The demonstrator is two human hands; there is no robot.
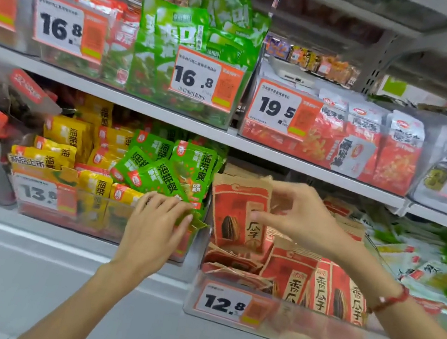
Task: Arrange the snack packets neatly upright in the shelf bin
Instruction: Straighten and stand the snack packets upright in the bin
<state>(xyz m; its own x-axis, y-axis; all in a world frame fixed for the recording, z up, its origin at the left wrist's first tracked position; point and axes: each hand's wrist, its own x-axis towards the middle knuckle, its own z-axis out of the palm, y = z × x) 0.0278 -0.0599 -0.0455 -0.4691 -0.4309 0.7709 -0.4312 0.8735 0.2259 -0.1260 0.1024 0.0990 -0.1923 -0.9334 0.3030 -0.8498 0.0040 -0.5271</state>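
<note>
My left hand (pixel 156 224) lies across the front rim of the clear bin (pixel 107 227), fingers nearly straight, tips touching a green packet (pixel 161 181) that leans tilted on the pile. My right hand (pixel 301 218) hovers half-open, holding nothing, just above the brown packets (pixel 239 210) in the neighbouring bin (pixel 273 328). Yellow packets (pixel 66 134) fill the left. The upper shelf (pixel 277 154) overhangs closely.

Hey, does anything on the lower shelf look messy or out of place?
Yes. The green snack packets in the bin tagged 13 lie tilted and piled across each other instead of upright. In the bin tagged 12.8, several red-brown seed packets have slumped flat.
</note>
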